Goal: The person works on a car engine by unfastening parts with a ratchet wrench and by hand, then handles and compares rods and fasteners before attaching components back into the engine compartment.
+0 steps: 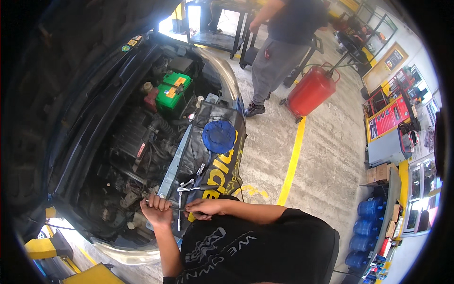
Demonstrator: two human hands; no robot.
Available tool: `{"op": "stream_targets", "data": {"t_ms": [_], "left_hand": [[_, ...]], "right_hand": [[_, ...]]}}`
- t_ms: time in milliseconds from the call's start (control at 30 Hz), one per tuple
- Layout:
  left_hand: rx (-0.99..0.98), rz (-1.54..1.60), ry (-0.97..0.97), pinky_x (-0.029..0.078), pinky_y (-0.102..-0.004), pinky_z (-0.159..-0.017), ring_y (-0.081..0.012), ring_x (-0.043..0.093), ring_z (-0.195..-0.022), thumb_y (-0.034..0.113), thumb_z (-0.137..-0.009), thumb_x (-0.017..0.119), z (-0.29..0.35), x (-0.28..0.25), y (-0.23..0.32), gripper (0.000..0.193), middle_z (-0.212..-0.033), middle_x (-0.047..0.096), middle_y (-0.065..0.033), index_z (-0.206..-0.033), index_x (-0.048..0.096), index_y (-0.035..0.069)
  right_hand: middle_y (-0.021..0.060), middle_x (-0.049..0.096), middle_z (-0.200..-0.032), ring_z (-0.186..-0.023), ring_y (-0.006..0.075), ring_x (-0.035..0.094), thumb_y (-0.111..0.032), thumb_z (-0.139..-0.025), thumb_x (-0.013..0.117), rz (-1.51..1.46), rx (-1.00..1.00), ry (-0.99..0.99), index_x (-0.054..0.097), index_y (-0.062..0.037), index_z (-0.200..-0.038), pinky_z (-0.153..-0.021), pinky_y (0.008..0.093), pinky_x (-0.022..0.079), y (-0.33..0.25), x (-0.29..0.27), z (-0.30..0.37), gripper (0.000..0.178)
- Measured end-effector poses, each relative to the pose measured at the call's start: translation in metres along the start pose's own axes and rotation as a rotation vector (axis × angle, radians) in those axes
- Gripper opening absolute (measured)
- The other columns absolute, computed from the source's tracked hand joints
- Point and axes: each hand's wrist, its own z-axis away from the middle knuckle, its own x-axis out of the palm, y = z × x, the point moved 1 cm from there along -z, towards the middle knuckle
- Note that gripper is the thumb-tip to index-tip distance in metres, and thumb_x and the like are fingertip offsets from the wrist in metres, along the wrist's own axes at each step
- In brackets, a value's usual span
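Note:
A thin metal rod [177, 208] spans the gap between my two hands, over the front edge of the open engine bay. My left hand [158, 209] is closed round its left end with the fingers curled. My right hand [204, 208] is closed at the other end, and the grip hides what that end looks like. Close by on the fender cover [226, 163] lies a ratchet wrench [196, 188] with a dark handle. A long extension bar [179, 213] runs down from its head, and smaller socket tools [201, 169] lie just beyond.
A blue round cloth-like item [219, 137] rests on the cover. The green car battery [173, 90] sits deeper in the bay under the raised hood. Beyond the car, a person [279, 57] stands near a red wheeled tank [312, 92]. Blue water jugs [366, 227] are shelved at right.

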Motion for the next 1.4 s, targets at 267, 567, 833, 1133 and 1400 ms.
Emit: {"op": "stream_targets", "data": {"t_ms": [267,567,833,1133,1400], "left_hand": [[0.154,-0.2,0.265,0.024,-0.0282,-0.054,-0.0099,0.024,-0.055,0.034,-0.097,0.047,-0.005,0.024,-0.008,0.026,-0.065,0.03,0.0023,-0.08,0.043,0.014],[0.479,-0.591,0.391,0.043,-0.0299,-0.071,-0.0142,0.054,-0.077,0.024,-0.097,0.06,0.005,0.008,-0.001,0.017,-0.096,0.063,-0.0042,-0.102,0.061,0.007],[0.472,-0.559,0.275,0.041,-0.0285,-0.069,-0.0118,0.049,-0.069,0.021,-0.097,0.061,0.01,0.001,0.007,0.016,-0.09,0.063,-0.0022,-0.1,0.064,0.005],[0.502,-0.555,0.258,0.04,-0.0286,-0.071,-0.0114,0.047,-0.069,0.021,-0.096,0.063,0.012,-0.006,0.005,0.014,-0.086,0.06,0.0002,-0.101,0.061,0.008],[0.502,-0.558,0.266,0.04,-0.0267,-0.069,-0.0102,0.046,-0.068,0.021,-0.095,0.064,0.009,-0.004,0.005,0.015,-0.091,0.06,0.0008,-0.102,0.06,0.008]], "right_hand": [[-0.0028,0.036,-0.053,-0.04,0.007,0.034,-0.037,-0.104,0.043,-0.092,-0.047,0.016,0.053,-0.0063,-0.107,-0.039,0.0231,0.028,-0.002,0.001,0.001,0.032],[-0.0033,0.034,-0.05,-0.038,0.0075,0.033,-0.033,-0.105,0.042,-0.146,-0.082,0.009,0.051,-0.0069,-0.105,-0.039,0.0231,0.03,-0.016,-0.001,0.015,0.028],[-0.0048,0.032,-0.048,-0.036,0.0061,0.032,-0.035,-0.105,0.042,-0.145,-0.031,-0.061,0.049,-0.0075,-0.105,-0.037,0.0222,0.029,-0.02,0.002,0.016,0.029],[-0.0048,0.031,-0.048,-0.036,0.0062,0.03,-0.035,-0.105,0.041,-0.147,-0.034,-0.08,0.048,-0.0075,-0.105,-0.036,0.0221,0.028,-0.024,0.004,0.019,0.028],[-0.0046,0.03,-0.048,-0.037,0.0075,0.03,-0.037,-0.104,0.041,-0.15,-0.035,-0.066,0.049,-0.0093,-0.102,-0.038,0.0236,0.028,-0.022,0.003,0.018,0.029]]}}
